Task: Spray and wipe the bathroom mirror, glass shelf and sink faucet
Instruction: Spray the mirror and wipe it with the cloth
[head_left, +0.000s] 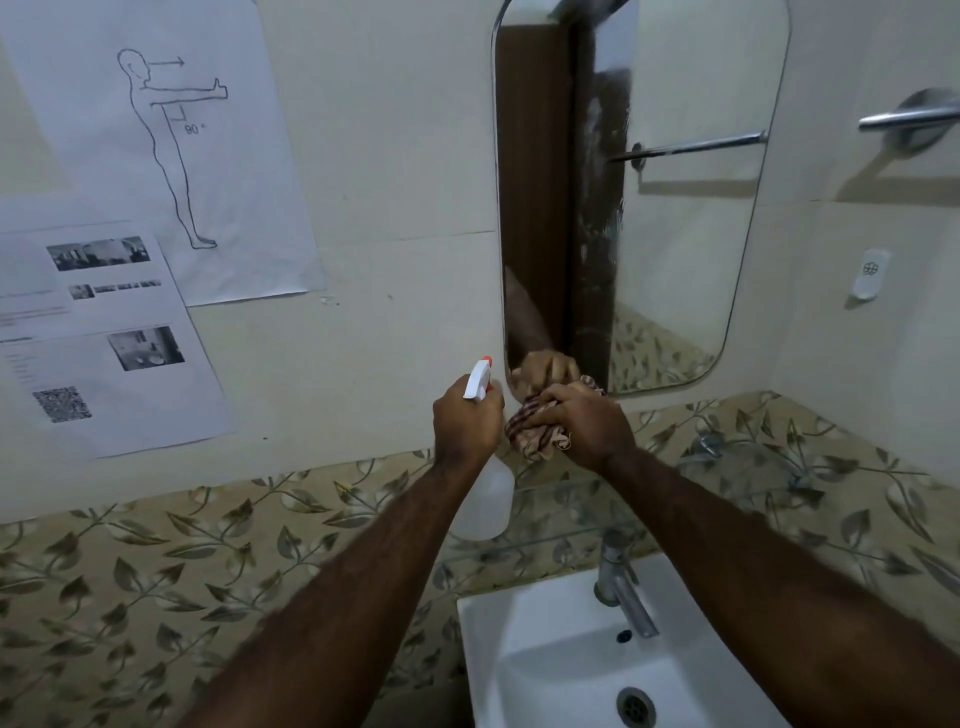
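You stand at a white sink (524, 670) with a metal faucet (621, 587), under a glass shelf (561, 514) fixed to a leaf-patterned tile band (171, 561). Above it, the cream wall carries a rounded mirror (675, 234), a towel bar (906, 118) to its right, and two printed sheets at left. The upper sheet (171, 140) shows an outlined standing figure marked "90°"; the lower sheet (104, 338) has small photos and a QR code, its text too blurred to read. Your left hand (465, 423) is wrapped around a white spray bottle (485, 499). Your right hand (584, 423) clutches a checked cloth (535, 439) against the mirror's lower left corner
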